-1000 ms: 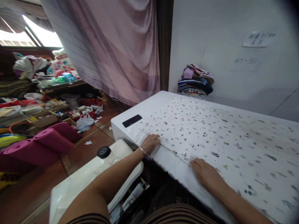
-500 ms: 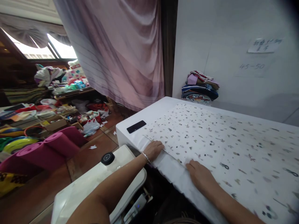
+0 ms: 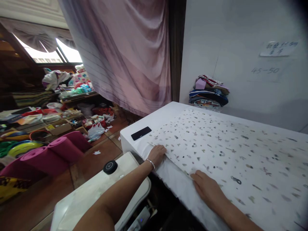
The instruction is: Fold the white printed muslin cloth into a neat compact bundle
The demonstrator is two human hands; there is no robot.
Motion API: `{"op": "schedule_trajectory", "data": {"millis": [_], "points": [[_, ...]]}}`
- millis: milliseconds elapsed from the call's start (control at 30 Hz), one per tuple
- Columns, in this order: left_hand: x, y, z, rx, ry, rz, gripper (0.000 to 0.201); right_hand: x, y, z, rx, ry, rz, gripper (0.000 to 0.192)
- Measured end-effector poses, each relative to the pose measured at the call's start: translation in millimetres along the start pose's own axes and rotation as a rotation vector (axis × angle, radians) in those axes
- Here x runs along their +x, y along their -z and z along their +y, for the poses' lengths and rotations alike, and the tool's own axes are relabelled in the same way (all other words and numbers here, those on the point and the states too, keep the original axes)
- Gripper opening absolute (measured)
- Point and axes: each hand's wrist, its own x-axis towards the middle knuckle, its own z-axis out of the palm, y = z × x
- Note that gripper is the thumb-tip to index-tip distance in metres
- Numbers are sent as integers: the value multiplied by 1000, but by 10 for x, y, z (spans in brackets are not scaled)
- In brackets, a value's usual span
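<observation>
A white cloth printed with small leaves and figures [image 3: 204, 141] lies spread over the white-covered table [image 3: 166, 112]. My left hand [image 3: 157, 155], with a bracelet at the wrist, is closed on the cloth's near edge towards its left corner. Farther right along the same edge, my right hand [image 3: 206, 184] has its fingers curled and pressed together on the cloth; the thumb side is partly hidden. Beyond my left hand, a black phone [image 3: 141, 133] rests on the table.
A stack of folded clothes [image 3: 209, 91] stands at the table's back against the wall. Left of the table is a cream machine top [image 3: 96, 192] with a round black object [image 3: 110, 167] on it. Pink rolled mats [image 3: 57, 150] and a plastic bag [image 3: 95, 131] lie on the floor.
The view has shifted slightly. Both hands stay at the cloth's near edge, with only a small shift of the right hand along or below it.
</observation>
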Motion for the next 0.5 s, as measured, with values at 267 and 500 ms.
{"op": "schedule_trajectory", "data": {"millis": [267, 500], "points": [[-5, 5, -157, -186, -3, 41, 32, 14, -68, 57, 43, 39, 31, 31], [-4, 213, -741, -186, 812, 120, 23, 39, -130, 41, -36, 26, 30, 29]]}}
